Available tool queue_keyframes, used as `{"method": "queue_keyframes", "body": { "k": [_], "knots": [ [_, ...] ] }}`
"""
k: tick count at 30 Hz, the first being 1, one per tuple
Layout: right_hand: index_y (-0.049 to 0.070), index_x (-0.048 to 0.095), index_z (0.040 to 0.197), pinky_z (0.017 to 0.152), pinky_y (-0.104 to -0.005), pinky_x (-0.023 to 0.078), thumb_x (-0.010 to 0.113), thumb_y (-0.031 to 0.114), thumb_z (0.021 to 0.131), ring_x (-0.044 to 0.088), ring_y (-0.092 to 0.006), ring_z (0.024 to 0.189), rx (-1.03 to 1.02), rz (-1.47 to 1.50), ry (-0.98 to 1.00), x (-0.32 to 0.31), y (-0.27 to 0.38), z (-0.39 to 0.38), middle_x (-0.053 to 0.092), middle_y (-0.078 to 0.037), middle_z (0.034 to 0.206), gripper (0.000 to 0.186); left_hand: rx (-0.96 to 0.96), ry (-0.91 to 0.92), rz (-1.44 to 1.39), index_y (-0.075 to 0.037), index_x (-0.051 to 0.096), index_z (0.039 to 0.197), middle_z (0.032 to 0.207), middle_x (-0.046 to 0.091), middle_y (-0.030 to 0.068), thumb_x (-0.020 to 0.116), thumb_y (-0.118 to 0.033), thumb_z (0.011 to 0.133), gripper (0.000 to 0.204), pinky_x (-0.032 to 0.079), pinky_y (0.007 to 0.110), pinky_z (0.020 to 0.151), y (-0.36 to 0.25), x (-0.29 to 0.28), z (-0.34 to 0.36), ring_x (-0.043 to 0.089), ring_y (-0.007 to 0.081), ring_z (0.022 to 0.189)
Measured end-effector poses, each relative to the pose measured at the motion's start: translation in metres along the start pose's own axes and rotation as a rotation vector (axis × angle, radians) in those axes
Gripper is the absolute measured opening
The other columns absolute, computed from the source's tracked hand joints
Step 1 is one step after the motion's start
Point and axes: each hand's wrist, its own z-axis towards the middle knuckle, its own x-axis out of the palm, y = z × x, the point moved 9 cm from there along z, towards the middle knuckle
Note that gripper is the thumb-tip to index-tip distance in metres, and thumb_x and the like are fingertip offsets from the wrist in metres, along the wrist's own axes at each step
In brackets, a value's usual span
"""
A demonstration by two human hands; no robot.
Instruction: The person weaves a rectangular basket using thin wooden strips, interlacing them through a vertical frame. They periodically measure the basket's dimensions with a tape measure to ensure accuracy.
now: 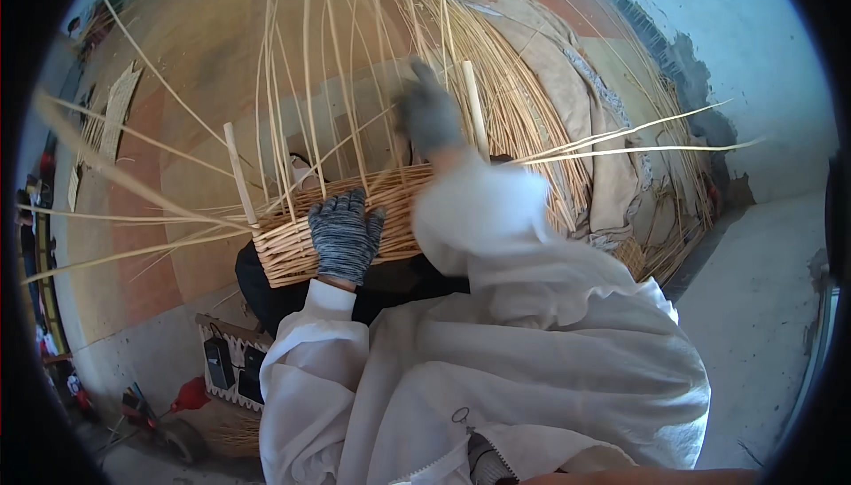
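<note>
A partly woven wicker basket (399, 208) lies across my lap, long and narrow, with thin canes (310, 77) standing up from it and others sticking out sideways. Two thicker pale sticks rise at its ends, a left stick (239, 172) and a right stick (475, 108). My left hand (344, 235), in a grey knit glove, grips the basket's near wall with its fingers over the upper edge. Above the basket's right part, beside the right stick, my gloved right hand (430, 115) is smeared by motion. Whether it holds a cane cannot be made out.
A large bundle of loose canes (510, 77) lies on the floor at the far right, next to crumpled beige cloth (607, 166). Farther right stands a pale wall (753, 42). Black devices (218, 361) and a red object (189, 394) are at the lower left.
</note>
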Motion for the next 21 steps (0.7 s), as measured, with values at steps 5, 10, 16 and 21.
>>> {"method": "queue_keyframes", "body": {
  "k": [5, 10, 16, 21],
  "knots": [
    [0.003, 0.05, 0.092, 0.068, -0.0336, 0.048, 0.054, 0.015, 0.079, 0.057, -0.0263, 0.08, -0.156, 0.434, -0.33, -0.043, -0.034, -0.092, 0.051, -0.018, 0.098, 0.019, -0.009, 0.214, -0.057, -0.004, 0.06, 0.097, 0.092, 0.062, 0.0162, 0.045, -0.039, 0.083, 0.04, 0.032, 0.044, 0.089, -0.009, -0.004, 0.009, 0.055, 0.0272, 0.093],
    [0.002, 0.05, 0.098, 0.07, -0.0326, 0.046, 0.049, 0.009, 0.081, 0.055, -0.0225, 0.079, -0.054, 0.623, -0.288, -0.084, -0.051, -0.094, 0.053, -0.013, 0.087, 0.019, 0.239, -0.322, 0.202, -0.009, 0.045, 0.124, 0.111, 0.049, 0.0219, 0.058, -0.043, 0.074, 0.062, 0.034, 0.043, 0.092, -0.069, -0.068, 0.004, 0.047, 0.0341, 0.104],
    [0.001, 0.048, 0.113, 0.076, -0.0336, 0.047, 0.055, 0.007, 0.076, 0.056, -0.0269, 0.088, -0.201, -1.052, -0.008, -0.056, 0.006, -0.018, 0.055, -0.018, 0.101, 0.038, -0.011, 0.269, -0.069, -0.016, 0.038, 0.13, 0.104, 0.052, 0.0203, 0.06, -0.06, 0.065, 0.081, 0.033, 0.045, 0.092, -0.09, -0.005, 0.025, 0.048, 0.0323, 0.102],
    [0.006, 0.05, 0.108, 0.057, -0.0263, 0.04, 0.048, 0.011, 0.084, 0.051, -0.0141, 0.069, -0.229, 0.003, -0.411, -0.166, 0.052, -0.099, 0.052, -0.006, 0.081, 0.025, -0.104, 0.133, -0.075, -0.018, 0.053, 0.118, 0.104, 0.053, 0.0148, 0.056, -0.065, 0.066, 0.07, 0.032, 0.045, 0.092, -0.083, -0.016, 0.033, 0.049, 0.0293, 0.101]
  ]
}}
